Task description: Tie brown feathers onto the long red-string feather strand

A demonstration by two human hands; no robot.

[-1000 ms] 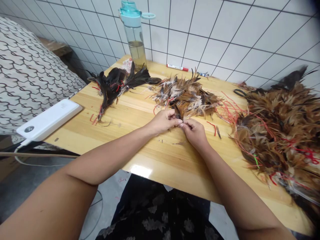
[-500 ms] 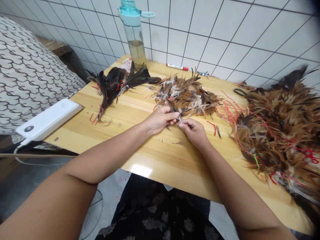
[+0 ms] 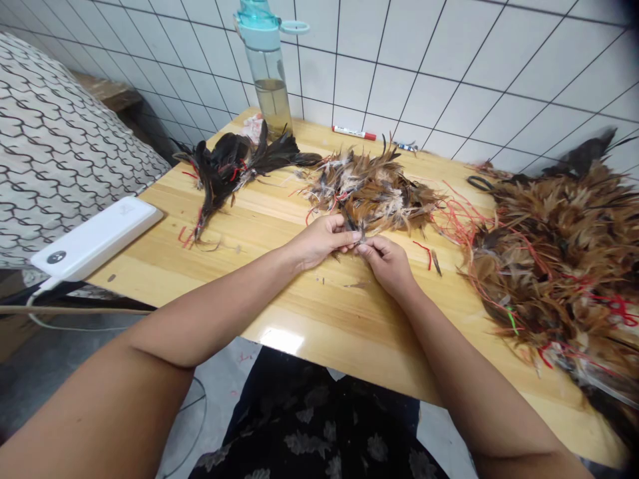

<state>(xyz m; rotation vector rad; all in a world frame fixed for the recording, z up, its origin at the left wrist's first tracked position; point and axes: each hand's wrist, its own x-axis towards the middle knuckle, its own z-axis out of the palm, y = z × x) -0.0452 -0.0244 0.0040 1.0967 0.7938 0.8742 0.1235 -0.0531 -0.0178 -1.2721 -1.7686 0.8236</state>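
Dark feathers, fingertip work just above the wooden table!
Left hand has thumb against curled fingers, right hand pinches the lower ends (tiny, half hidden), just in front of the brown feather pile; looks like a gathering-and-aligning step, and the next move seems to call for a steady pinch.

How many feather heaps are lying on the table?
3: black heap near the bottle; middle brown heap beyond the left hand; larger brown heap at right, cut off by the picture edge. Others may be out of view.
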